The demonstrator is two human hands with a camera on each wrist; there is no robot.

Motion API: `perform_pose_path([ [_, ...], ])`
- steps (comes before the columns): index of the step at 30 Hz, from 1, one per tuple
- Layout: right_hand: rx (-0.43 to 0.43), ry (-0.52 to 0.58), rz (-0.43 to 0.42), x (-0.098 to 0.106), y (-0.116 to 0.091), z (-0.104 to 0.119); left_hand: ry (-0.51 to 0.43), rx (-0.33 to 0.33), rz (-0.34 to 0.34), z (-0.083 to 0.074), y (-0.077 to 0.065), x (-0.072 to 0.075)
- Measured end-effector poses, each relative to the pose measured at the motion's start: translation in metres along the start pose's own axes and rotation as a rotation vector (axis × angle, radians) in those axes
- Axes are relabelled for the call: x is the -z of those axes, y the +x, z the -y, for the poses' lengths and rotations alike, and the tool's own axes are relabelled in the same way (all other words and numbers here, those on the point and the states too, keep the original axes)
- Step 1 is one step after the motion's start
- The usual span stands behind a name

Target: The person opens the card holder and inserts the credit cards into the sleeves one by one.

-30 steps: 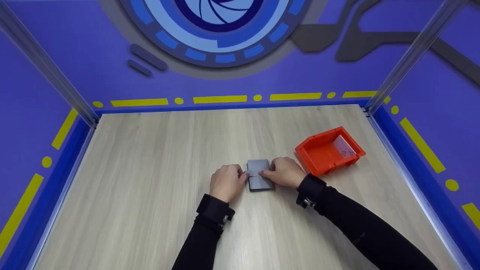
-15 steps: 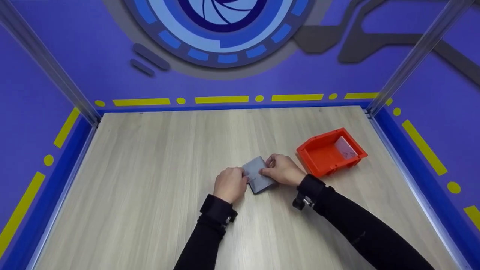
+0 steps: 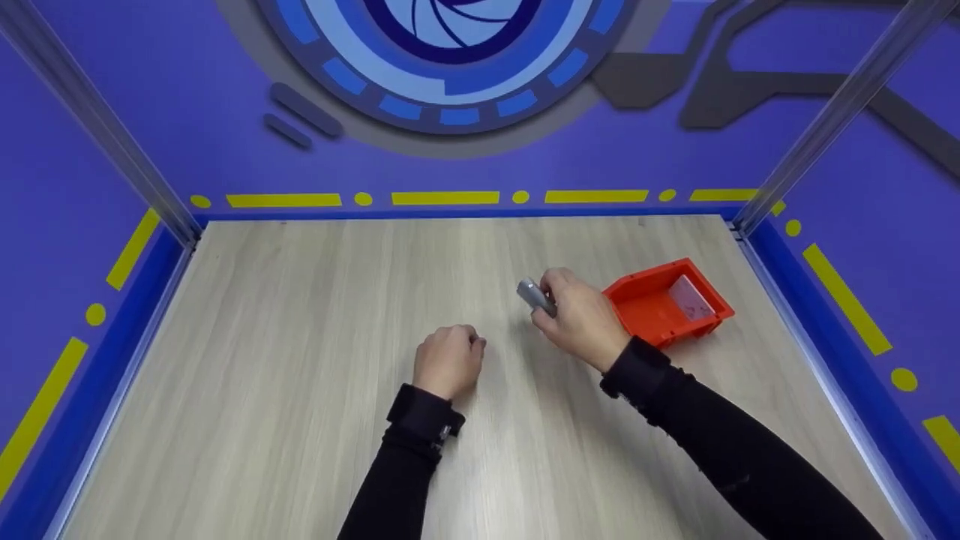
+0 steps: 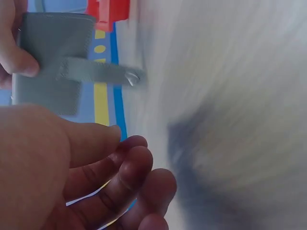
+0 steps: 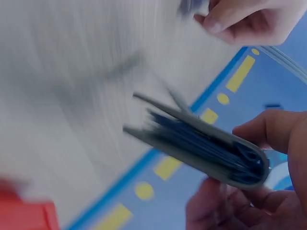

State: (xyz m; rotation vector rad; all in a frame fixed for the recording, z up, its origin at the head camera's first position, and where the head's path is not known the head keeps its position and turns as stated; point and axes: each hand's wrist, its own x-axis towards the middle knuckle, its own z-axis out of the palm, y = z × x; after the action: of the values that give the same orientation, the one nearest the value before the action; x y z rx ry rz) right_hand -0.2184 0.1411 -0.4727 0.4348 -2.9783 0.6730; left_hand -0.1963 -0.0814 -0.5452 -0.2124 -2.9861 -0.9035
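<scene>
My right hand point(image 3: 585, 319) pinches a grey card holder point(image 3: 535, 295) between thumb and fingers, raised above the table. The left wrist view shows its flat face, with an unfastened strap point(image 4: 103, 72) sticking out and a metal snap at the strap's end. Seen edge-on in the right wrist view, the card holder point(image 5: 206, 143) has dark bluish sleeves between its covers, which gape at one end. Apart from it, lower and to the left, my left hand point(image 3: 448, 361) is low over the table, fingers loosely curled and holding nothing.
An orange-red open bin point(image 3: 660, 339) stands on the table just beyond my right hand, which hides its left edge. A pale card-like piece point(image 3: 691, 298) shows at the bin's right end. Blue-purple walls point(image 3: 442, 172) enclose the wood-grain tabletop point(image 3: 315, 300) at back and sides.
The card holder lay flat on the table between both hands, then was turned slightly. My right hand has lifted it up and away, tilting it on edge. My left hand has let go.
</scene>
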Motion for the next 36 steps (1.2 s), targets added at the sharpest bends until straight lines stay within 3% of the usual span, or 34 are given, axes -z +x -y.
perform_pose_path([
  [3, 0.111, -0.139, -0.056, -0.01, -0.004, 0.004, 0.008, 0.006, -0.021, 0.003, 0.0, 0.005],
  [9, 0.323, -0.364, -0.058, -0.062, -0.022, 0.003, 0.01, -0.001, -0.016, 0.003, -0.002, 0.004],
  [14, 0.412, -0.373, -0.032, -0.086, -0.033, 0.002, 0.003, 0.004, -0.009, -0.001, -0.003, 0.001],
  [17, 0.348, -0.237, 0.05, -0.08, -0.031, -0.002, 0.009, -0.007, 0.0, -0.004, -0.003, -0.001],
  [22, 0.127, -0.038, 0.091, -0.053, -0.016, -0.013, 0.017, -0.011, -0.021, -0.005, -0.003, -0.003],
  [25, 0.018, -0.029, 0.139, -0.041, -0.012, -0.025, 0.018, 0.006, -0.035, -0.006, -0.003, -0.006],
  [29, -0.089, 0.004, 0.268, -0.039, -0.013, -0.038, 0.037, 0.052, -0.021, -0.007, -0.004, -0.012],
  [32, -0.117, 0.032, 0.321, -0.042, -0.015, -0.044, 0.043, 0.068, -0.015, -0.01, -0.003, -0.016],
  [36, -0.127, 0.043, 0.332, -0.043, -0.016, -0.049, 0.026, 0.077, -0.011, -0.01, 0.0, -0.02],
])
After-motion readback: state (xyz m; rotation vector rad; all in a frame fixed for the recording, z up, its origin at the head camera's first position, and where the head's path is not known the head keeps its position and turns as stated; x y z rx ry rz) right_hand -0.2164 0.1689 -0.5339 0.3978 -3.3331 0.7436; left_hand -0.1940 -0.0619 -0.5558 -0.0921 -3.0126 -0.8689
